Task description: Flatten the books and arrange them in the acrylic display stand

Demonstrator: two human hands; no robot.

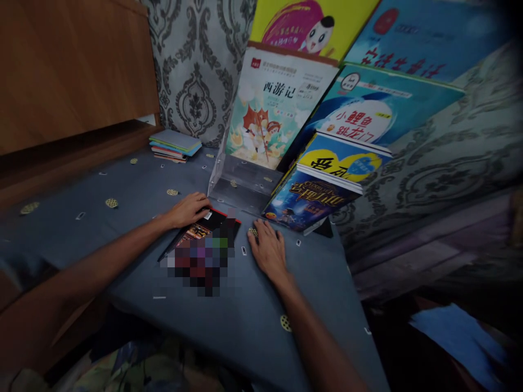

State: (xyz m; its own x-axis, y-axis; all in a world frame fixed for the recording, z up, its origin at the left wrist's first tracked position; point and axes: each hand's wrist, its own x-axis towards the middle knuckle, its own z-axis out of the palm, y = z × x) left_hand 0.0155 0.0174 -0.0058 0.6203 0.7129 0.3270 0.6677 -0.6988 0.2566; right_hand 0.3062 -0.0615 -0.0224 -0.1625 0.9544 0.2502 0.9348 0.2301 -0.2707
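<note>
A dark book [212, 219] with a red edge lies on the table in front of me, most of its cover blurred by a pixel mosaic. My left hand [190, 210] rests at its upper left corner, palm down, fingers reaching onto the edge; the thumb is hidden. To the right of the book, apart from it, my right hand [267, 247] lies on the tablecloth with its fingers spread and nothing in them. Just beyond that hand, a dark blue book [312, 201] leans upright in front of a yellow and blue book [347, 158].
A clear plastic stand [241, 182] holds a white picture book [281, 103]. A teal book [368, 109] stands to its right, with more books above. A small stack of thin books [175, 144] lies at the back left, near a wooden cabinet [77, 71]. The grey tablecloth [134, 228] has a seed-pod pattern.
</note>
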